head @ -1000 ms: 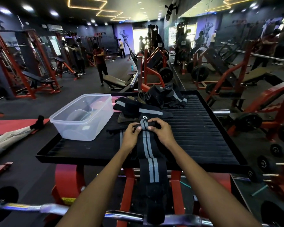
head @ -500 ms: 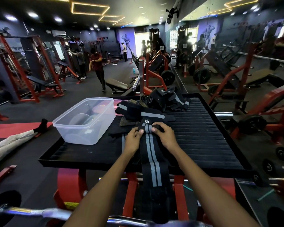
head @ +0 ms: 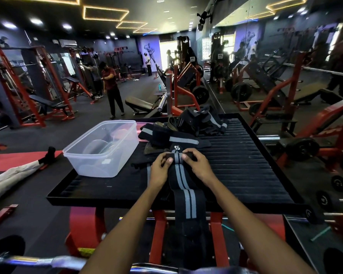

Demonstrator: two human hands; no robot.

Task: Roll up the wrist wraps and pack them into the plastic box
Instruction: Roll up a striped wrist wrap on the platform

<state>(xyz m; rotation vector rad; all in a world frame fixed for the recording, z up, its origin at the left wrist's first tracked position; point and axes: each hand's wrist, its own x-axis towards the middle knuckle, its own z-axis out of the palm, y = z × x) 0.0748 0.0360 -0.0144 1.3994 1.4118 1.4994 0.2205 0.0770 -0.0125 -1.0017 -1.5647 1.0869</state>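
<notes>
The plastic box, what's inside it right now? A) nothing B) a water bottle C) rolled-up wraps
A: the box is see-through and holds nothing, while the wrap lies outside it on the platform, pinched at its far end by the left hand and right hand.

Not much to read here tbh. Only marking I can spot is a small white angular logo on the far end of the black wrist wrap with two grey stripes [head: 183,186], no letters I can make out. The label on the clear plastic box [head: 107,161] is just a blur.
</notes>
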